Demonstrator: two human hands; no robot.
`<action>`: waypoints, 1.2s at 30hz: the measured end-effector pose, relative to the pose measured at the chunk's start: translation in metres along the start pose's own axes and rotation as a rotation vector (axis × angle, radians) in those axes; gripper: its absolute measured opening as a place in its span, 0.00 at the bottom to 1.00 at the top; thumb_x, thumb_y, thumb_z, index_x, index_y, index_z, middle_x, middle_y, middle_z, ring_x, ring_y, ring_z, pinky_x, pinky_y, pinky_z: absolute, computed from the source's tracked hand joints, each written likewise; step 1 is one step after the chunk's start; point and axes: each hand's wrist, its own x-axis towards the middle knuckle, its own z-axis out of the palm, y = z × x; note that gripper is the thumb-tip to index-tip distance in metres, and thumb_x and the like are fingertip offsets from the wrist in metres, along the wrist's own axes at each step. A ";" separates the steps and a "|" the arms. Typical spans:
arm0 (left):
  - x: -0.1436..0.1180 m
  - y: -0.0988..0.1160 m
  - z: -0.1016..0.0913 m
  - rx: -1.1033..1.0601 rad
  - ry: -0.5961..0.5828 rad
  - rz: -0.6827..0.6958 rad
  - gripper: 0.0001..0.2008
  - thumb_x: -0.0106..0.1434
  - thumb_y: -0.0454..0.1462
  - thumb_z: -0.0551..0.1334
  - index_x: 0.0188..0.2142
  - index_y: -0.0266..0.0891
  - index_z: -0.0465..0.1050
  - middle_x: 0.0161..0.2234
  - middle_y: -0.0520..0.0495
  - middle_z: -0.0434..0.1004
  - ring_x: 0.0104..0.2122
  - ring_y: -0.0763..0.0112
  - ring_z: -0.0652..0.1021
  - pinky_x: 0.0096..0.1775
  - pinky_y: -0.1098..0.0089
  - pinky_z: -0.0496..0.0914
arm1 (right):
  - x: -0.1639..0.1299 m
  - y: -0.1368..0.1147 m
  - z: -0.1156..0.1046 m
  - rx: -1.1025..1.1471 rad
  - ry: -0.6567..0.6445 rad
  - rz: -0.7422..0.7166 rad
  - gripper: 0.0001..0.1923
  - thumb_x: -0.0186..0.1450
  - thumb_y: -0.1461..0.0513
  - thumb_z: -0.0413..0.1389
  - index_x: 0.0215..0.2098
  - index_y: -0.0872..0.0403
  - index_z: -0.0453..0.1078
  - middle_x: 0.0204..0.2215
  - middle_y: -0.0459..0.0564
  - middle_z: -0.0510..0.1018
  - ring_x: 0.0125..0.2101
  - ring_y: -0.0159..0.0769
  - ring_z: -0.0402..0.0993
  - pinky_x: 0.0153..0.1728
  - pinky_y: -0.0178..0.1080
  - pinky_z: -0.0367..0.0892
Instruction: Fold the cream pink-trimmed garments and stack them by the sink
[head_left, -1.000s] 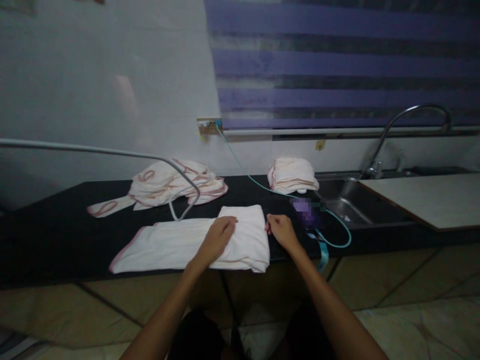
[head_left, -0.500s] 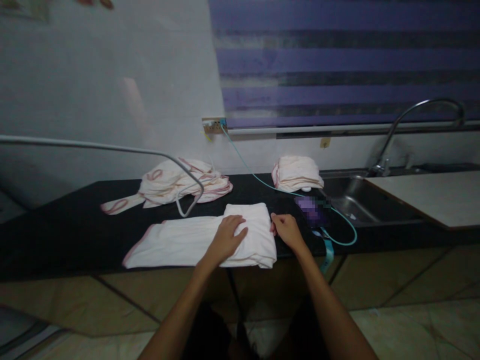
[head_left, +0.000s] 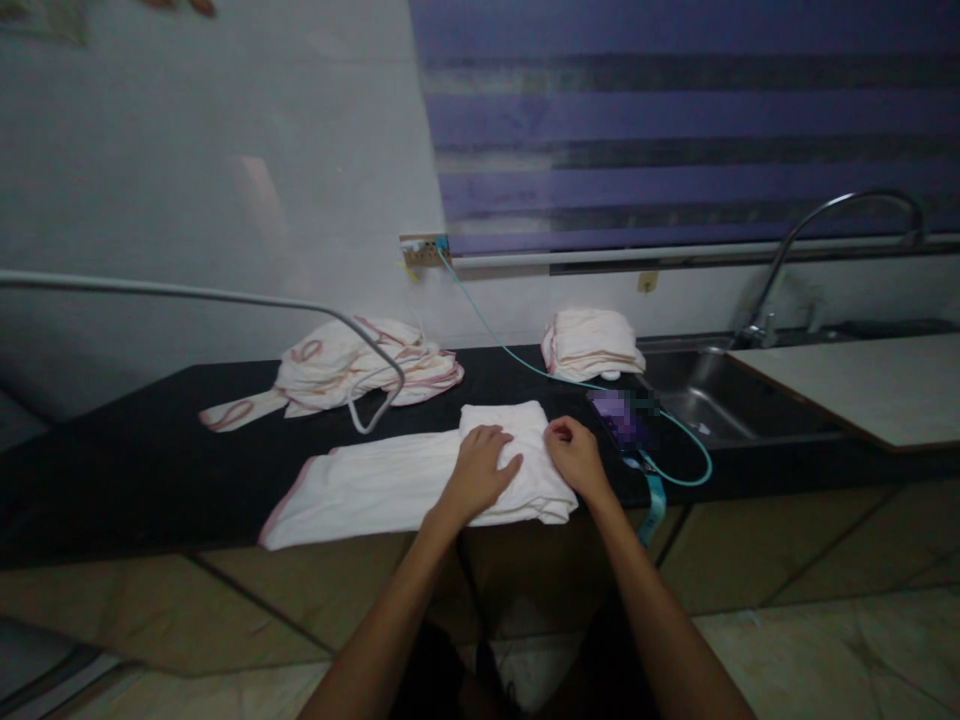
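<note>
A long white cloth (head_left: 382,490) with a pink-edged left end lies along the front of the black counter, its right part folded over into a thick block. On top of that folded part, my left hand (head_left: 484,470) rests flat with the fingers spread. My right hand (head_left: 576,458) is closed at the right edge of the fold, thumb and index finger curled together against the cloth; the other fingers are partly hidden.
A loose heap of pink-edged cloths (head_left: 337,365) lies back left, behind a bent grey metal rod (head_left: 225,293). A folded cloth stack (head_left: 592,345) stands at the back. To the right are a phone (head_left: 619,418) with a teal cable, a sink (head_left: 705,400) and a white board (head_left: 870,390).
Both hands and the white cloth have shifted to the right. My right hand now overlaps the cloth's right edge, and the fold's lower right corner sticks out further.
</note>
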 end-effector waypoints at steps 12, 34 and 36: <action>0.016 0.021 0.016 -0.003 0.017 0.083 0.16 0.70 0.42 0.61 0.51 0.33 0.76 0.54 0.35 0.75 0.56 0.52 0.72 0.63 0.52 0.64 | 0.001 0.010 0.000 -0.040 0.125 -0.050 0.08 0.61 0.58 0.53 0.31 0.53 0.73 0.32 0.51 0.78 0.34 0.39 0.74 0.39 0.40 0.69; -0.016 0.049 -0.025 0.064 -0.157 0.070 0.35 0.68 0.53 0.61 0.64 0.30 0.66 0.68 0.28 0.62 0.69 0.44 0.61 0.68 0.44 0.57 | 0.002 0.015 0.002 -0.048 0.118 0.053 0.15 0.56 0.60 0.57 0.42 0.54 0.73 0.37 0.53 0.81 0.37 0.43 0.79 0.44 0.44 0.73; -0.021 0.071 -0.025 0.053 -0.262 0.125 0.49 0.58 0.58 0.68 0.69 0.32 0.58 0.71 0.30 0.56 0.71 0.43 0.58 0.69 0.45 0.55 | 0.003 0.015 0.001 0.032 0.126 0.079 0.13 0.56 0.59 0.57 0.40 0.53 0.73 0.35 0.52 0.81 0.35 0.42 0.79 0.41 0.43 0.74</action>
